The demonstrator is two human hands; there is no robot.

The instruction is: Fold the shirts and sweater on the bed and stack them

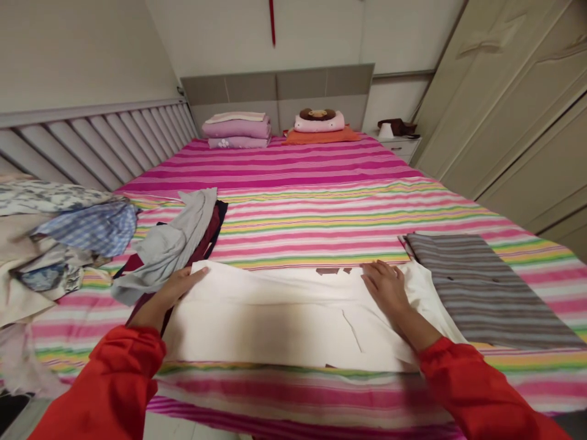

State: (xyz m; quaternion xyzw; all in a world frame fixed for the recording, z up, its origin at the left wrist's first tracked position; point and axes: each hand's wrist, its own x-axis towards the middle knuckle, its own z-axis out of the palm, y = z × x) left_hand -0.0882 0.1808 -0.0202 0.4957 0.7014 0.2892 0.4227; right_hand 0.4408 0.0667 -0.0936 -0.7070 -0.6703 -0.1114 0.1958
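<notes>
A white shirt point(275, 333) lies folded lengthwise across the near part of the bed, with small brown print patches on its far edge and a sleeve spread at its right end. My left hand point(183, 282) grips its far left corner, thumb on top; the other fingers are partly hidden. Resting palm down on the far right part of the shirt, my right hand point(385, 286) has its fingers stretched out. Just left of the shirt is a heap with a grey garment point(177, 244) over dark red clothing point(206, 235). To the right lies a folded grey striped garment point(486, 287).
Several loose clothes, among them a blue checked cloth point(98, 223), pile up at the left beside the white slatted rail point(92, 143). Purple folded bedding point(238, 129) and a pink pillow point(318, 124) stand by the headboard point(279, 85). A wardrobe point(509, 116) flanks the right side.
</notes>
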